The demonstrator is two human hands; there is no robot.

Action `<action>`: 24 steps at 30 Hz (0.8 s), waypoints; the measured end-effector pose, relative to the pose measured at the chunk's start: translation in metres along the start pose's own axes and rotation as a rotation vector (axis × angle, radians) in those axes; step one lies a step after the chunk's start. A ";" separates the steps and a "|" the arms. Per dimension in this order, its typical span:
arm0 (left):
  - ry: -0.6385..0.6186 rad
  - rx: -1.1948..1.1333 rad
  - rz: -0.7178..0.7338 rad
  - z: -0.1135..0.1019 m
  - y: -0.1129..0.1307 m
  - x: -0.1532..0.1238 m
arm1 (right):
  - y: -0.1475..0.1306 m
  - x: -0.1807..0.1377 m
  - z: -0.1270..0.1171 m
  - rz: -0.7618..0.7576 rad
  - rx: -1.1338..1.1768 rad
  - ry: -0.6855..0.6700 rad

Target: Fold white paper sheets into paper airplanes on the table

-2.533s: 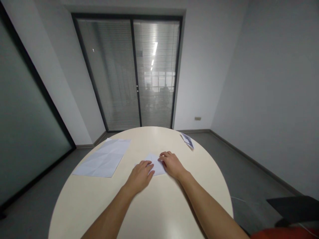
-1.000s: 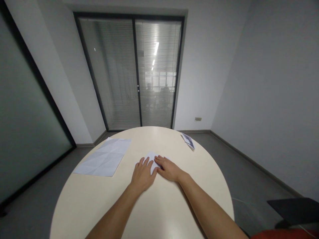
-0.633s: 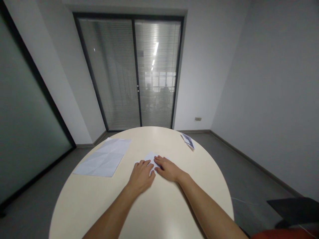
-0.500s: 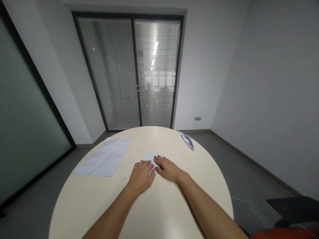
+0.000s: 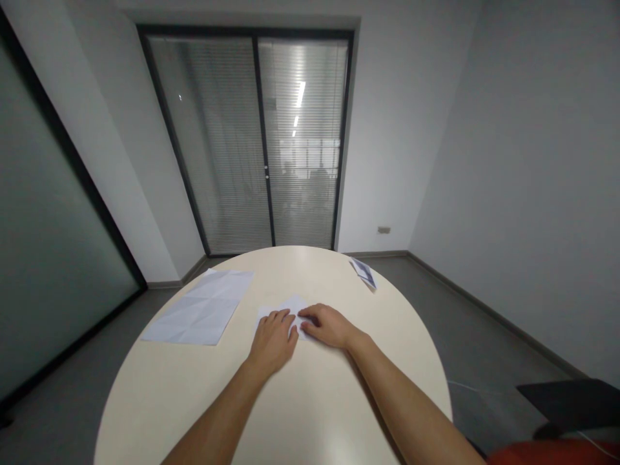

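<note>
A small folded white paper [image 5: 285,308] lies on the round cream table [image 5: 310,413], mostly covered by both hands. My left hand [image 5: 272,340] rests palm down on its left part, fingers stretched flat and close together. My right hand [image 5: 328,325] lies on the paper's right part, fingers curled slightly with the tips pressing near the middle of the paper, just beside my left fingertips. Neither hand lifts the paper off the table.
A large creased white sheet [image 5: 201,307] lies at the table's left. A small folded printed paper [image 5: 363,272] sits at the far right edge. Glass sliding doors with blinds [image 5: 256,142] stand behind. A dark object [image 5: 571,402] is at lower right.
My right hand has slid left across the paper until its fingertips meet my left hand. More of the paper's left far corner now shows beyond my left fingers.
</note>
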State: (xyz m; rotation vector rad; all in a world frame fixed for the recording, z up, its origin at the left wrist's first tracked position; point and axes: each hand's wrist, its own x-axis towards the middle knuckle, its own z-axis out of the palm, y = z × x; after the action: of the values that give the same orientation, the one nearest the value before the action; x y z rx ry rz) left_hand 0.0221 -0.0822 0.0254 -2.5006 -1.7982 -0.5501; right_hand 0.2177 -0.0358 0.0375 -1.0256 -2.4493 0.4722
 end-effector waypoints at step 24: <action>-0.002 -0.223 0.139 0.001 -0.022 -0.002 | 0.033 -0.003 0.012 0.049 -0.024 0.118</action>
State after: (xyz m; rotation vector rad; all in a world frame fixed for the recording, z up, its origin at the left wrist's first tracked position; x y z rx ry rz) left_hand 0.0013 -0.0766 0.0191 -2.7417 -1.6284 -0.7799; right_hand 0.2322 -0.0178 0.0113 -1.0943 -2.3355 0.3874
